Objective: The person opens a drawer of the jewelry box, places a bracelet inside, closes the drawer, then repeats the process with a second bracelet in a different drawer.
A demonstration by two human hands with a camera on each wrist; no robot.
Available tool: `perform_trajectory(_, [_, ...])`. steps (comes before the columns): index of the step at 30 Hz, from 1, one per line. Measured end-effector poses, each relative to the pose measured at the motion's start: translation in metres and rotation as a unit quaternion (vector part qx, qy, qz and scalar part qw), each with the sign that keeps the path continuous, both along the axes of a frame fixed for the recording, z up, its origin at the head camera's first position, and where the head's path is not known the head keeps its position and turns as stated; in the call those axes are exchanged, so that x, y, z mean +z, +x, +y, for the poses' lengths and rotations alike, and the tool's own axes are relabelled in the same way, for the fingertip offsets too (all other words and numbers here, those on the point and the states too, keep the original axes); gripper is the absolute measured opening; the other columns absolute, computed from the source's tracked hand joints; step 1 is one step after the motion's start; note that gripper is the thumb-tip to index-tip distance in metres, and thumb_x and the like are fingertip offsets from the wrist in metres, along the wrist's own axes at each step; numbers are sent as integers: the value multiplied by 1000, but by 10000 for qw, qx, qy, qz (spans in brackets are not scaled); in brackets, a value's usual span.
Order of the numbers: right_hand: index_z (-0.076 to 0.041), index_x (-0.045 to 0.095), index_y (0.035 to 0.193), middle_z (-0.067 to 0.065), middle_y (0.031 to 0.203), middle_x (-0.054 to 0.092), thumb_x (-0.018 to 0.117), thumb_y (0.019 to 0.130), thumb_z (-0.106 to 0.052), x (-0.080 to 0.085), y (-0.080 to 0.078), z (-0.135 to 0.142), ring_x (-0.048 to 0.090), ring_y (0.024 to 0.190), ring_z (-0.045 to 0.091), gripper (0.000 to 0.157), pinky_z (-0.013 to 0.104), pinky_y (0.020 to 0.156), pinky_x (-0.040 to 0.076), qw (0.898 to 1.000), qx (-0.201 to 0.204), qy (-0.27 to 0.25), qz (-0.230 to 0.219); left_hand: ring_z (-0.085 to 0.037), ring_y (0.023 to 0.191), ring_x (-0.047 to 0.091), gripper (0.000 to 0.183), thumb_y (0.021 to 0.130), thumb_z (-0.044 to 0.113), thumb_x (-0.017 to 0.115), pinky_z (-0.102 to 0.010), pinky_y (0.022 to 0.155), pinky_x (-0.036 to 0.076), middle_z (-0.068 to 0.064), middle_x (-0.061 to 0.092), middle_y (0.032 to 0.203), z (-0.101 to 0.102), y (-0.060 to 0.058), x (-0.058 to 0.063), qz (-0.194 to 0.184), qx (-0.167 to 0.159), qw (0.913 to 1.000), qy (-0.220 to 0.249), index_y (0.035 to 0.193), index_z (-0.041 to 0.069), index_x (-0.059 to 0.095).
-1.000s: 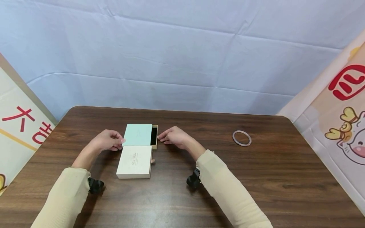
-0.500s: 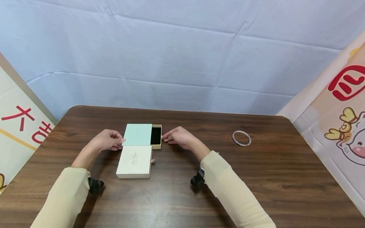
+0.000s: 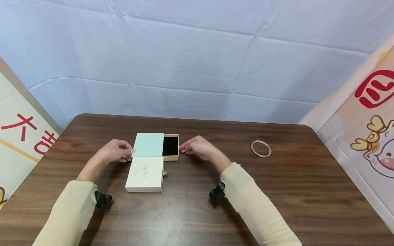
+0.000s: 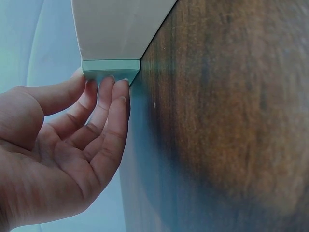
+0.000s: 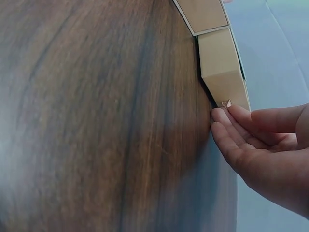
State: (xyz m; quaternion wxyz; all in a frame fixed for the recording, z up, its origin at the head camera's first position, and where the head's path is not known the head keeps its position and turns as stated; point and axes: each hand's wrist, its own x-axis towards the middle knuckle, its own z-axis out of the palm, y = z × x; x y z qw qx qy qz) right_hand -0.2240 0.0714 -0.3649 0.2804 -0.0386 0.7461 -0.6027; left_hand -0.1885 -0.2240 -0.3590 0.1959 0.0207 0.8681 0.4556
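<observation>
A mint-green drawer box (image 3: 149, 145) lies on the table, its cream drawer (image 3: 171, 158) slid partly out to the right and showing a black lining. At the box's left end, my left hand (image 3: 117, 151) holds the near corner, thumb at the upper edge and fingertips against the end face (image 4: 111, 72). My right hand (image 3: 198, 148) pinches the small ribbon pull (image 5: 229, 103) on the drawer's front between thumb and fingers. Directly in front sits a white drawer box (image 3: 145, 174), closed, with faint lettering on its lid and a ribbon tab on its right side.
A pale marbled bangle (image 3: 263, 156) lies flat on the right part of the brown wooden table (image 3: 295, 191). Behind the table hangs a light blue-white cloth (image 3: 184, 61). Printed banners (image 3: 377, 143) flank both sides.
My right hand has moved to the right, drawing the drawer farther out of the mint sleeve, with more black lining exposed. My left hand, the white box and the bangle stay put.
</observation>
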Motion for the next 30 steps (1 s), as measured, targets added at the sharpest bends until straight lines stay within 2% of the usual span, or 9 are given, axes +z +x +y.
perform_trajectory(30, [18,53,112,26,120,53,39,88,14,0,-3,25,55,107,31,29,34,92,42,9997,-131,105,-152,-16,73,60,21,93,15,55,-32,68,51,-10,60,81,0,-1,0,-23,-31,10000,-90,93,-6,56])
